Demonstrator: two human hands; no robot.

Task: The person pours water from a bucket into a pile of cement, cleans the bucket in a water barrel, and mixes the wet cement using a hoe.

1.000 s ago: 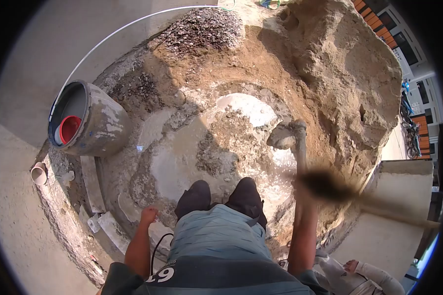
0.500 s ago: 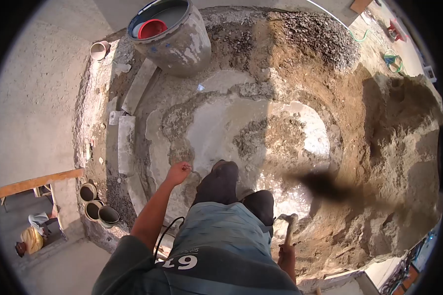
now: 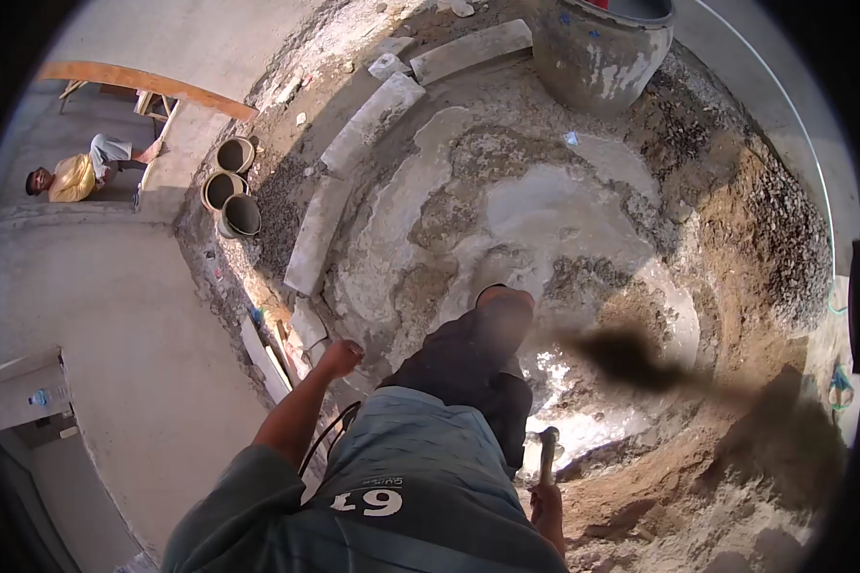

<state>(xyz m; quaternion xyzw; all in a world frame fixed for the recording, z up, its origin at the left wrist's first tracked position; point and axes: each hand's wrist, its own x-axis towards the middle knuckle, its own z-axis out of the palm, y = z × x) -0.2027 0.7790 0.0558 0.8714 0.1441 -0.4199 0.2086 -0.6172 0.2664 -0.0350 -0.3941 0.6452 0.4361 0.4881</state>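
My left hand (image 3: 340, 359) hangs in the air to the left of my legs, fingers curled into a loose fist, with nothing visible in it. My right hand (image 3: 548, 503) grips a wooden-handled tool (image 3: 548, 456), whose upper end has a short crosspiece; the rest of it is hidden. Around my legs spreads wet grey cement mix (image 3: 535, 205), partly ringed by darker, gritty material. My forward leg stands in the mix.
Concrete blocks (image 3: 373, 121) edge the mix. A large barrel (image 3: 597, 67) stands at the back, gravel (image 3: 784, 229) and a sand heap (image 3: 764, 458) on the right. Several buckets (image 3: 241, 216) sit at left, near a seated person in yellow (image 3: 73, 180). A dark smear blurs part of the view.
The view has swung left, so the barrel moved right and the buckets moved up. My forward leg has shifted. My right hand still grips the tool, and my left stays beside my legs.
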